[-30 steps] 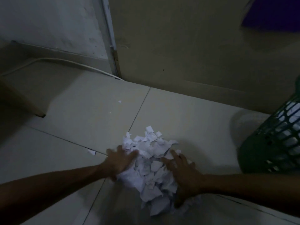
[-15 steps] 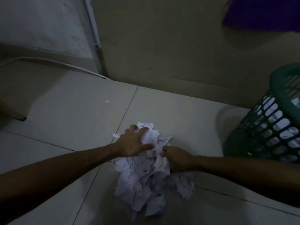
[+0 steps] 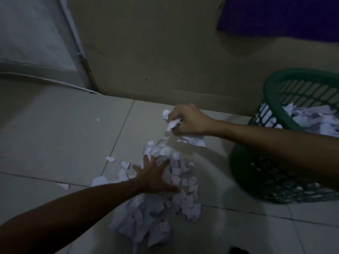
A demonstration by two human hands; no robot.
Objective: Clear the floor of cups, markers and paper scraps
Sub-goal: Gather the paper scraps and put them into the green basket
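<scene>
A heap of white paper scraps [image 3: 156,213] lies on the tiled floor in the middle of the view. My left hand [image 3: 155,176] rests flat on the heap with fingers spread. My right hand [image 3: 190,120] is raised above the floor, further back, gripping a handful of scraps [image 3: 172,123] that stick out of the fist and hang below it. A green slatted basket [image 3: 271,99] stands at the right, with several white scraps inside it. No cups or markers are in view.
A beige wall runs along the back. A door frame and a white cable [image 3: 55,82] are at the back left. Loose scraps [image 3: 110,158] lie left of the heap. A purple thing [image 3: 282,15] hangs at top right.
My right hand closed on a handful of scraps and lifted it up and back from the heap. My left hand opened flat on the pile. The basket came further into view.
</scene>
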